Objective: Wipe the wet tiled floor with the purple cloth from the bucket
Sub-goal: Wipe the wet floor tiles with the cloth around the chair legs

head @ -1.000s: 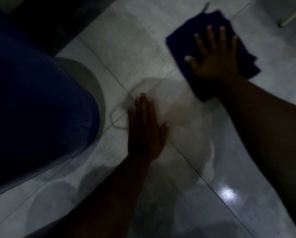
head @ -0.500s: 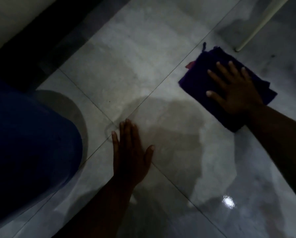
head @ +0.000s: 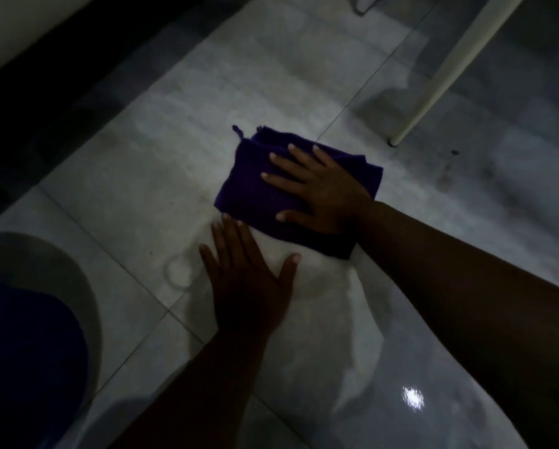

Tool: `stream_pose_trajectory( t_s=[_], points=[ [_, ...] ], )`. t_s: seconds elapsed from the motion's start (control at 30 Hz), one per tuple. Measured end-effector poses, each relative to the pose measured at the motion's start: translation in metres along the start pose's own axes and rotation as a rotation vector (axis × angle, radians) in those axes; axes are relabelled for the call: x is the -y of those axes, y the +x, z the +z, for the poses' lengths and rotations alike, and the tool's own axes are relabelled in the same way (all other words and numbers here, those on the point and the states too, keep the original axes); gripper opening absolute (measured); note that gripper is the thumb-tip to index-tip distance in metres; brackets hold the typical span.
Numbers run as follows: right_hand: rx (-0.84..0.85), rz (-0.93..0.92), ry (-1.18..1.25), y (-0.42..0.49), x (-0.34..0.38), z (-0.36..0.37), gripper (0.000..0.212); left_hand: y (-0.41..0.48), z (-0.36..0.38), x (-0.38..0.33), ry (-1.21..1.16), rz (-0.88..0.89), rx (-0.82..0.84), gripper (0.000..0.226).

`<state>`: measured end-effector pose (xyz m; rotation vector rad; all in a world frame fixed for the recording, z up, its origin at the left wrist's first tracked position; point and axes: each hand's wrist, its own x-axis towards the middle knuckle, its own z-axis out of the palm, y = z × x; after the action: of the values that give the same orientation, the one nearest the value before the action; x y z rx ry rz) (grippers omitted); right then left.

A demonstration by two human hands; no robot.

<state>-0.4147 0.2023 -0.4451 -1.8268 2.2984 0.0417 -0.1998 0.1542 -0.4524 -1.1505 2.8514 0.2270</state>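
The folded purple cloth (head: 249,186) lies flat on the wet, pale tiled floor (head: 135,196), near the middle of the view. My right hand (head: 323,189) presses down on the cloth's right half with fingers spread, arm reaching in from the right. My left hand (head: 249,280) rests palm down on the bare tile just in front of the cloth, its fingertips almost touching the cloth's near edge. The floor around both hands shines with water. No bucket can be made out for certain.
A white slanted furniture leg (head: 433,82) stands on the floor at the upper right. A dark skirting strip (head: 61,76) runs along the wall at the upper left. A large dark blue shape (head: 25,351) fills the lower left. A lamp's reflection (head: 412,398) glints at the lower right.
My right hand has slid the cloth leftward and nearer, from far right to just beyond my left hand. The left hand stays flat on the tile.
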Motion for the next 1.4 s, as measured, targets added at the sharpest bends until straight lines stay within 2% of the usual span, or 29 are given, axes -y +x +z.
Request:
stream_pose_trajectory(
  t_s=[0.1,0.23,0.4,0.6,0.67,0.73,0.87,0.93,1.07,1.17,1.3,1.4],
  points=[
    [0.013,0.094,-0.02,0.009,-0.04,-0.013,0.082,0.002,-0.003,-0.01,-0.013,0.022,-0.008,0.099],
    [-0.008,0.338,0.006,0.038,-0.095,-0.039,0.105,0.016,-0.013,-0.014,-0.014,0.029,-0.016,0.098],
    [0.046,0.611,0.066,0.071,-0.133,-0.051,0.087,0.017,-0.012,-0.01,-0.028,0.001,-0.01,0.098],
    [0.088,1.098,0.257,0.08,-0.142,-0.048,0.092,0.012,-0.007,-0.014,-0.046,0.032,-0.015,0.094],
    [0.061,1.169,0.283,0.087,-0.139,-0.045,0.093,0.013,-0.007,-0.016,-0.047,0.022,-0.009,0.094],
    [-0.003,1.088,0.28,0.094,-0.13,-0.043,0.092,0.021,-0.009,-0.01,-0.03,0.013,-0.013,0.094],
    [-0.015,0.531,0.118,0.08,-0.064,-0.025,0.083,0.029,-0.01,0.007,0.02,0.0,0.005,0.095],
    [-0.003,0.377,0.098,0.046,-0.025,-0.017,0.08,0.028,-0.011,0.011,0.04,-0.001,0.03,0.098],
    [0.037,0.318,0.083,-0.048,0.011,0.0,0.073,0.032,-0.013,0.011,0.034,-0.001,0.045,0.109],
    [0.022,0.268,0.048,-0.106,-0.006,0.005,0.074,0.038,-0.015,0.011,0.033,-0.015,0.022,0.111],
    [0.062,0.454,0.011,-0.151,-0.069,0.004,0.079,0.037,-0.012,0.011,0.054,-0.005,0.002,0.117],
    [0.038,0.616,0.046,-0.14,-0.092,0.005,0.081,0.03,-0.005,0.013,0.089,0.015,-0.007,0.122]
  ],
)
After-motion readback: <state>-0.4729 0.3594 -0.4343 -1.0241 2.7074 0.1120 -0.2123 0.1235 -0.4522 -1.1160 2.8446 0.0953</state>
